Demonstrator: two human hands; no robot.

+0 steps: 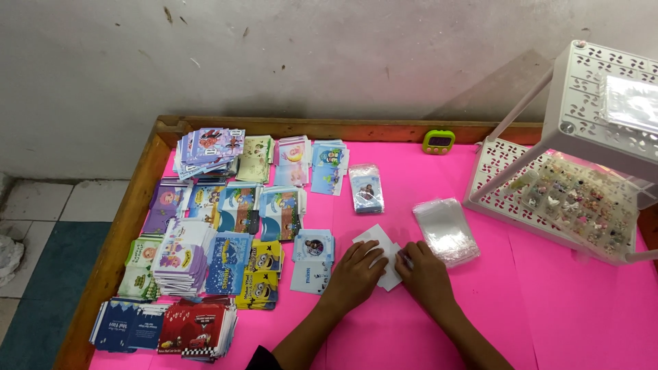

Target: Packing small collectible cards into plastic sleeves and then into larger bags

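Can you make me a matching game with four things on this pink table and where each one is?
Things:
1. small green timer
2. stack of clear bags
3. white card
4. white rack

Places:
A. under both hands
B. at the table's right side
C. by the back edge
D. just right of the right hand

Pairs: 1-C, 2-D, 3-A, 4-B. The left hand also rests on the card.

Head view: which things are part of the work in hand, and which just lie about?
In hand: left hand and right hand on white card; clear sleeves beside them.
Lying about: card stacks, bagged pack, green timer, white rack.
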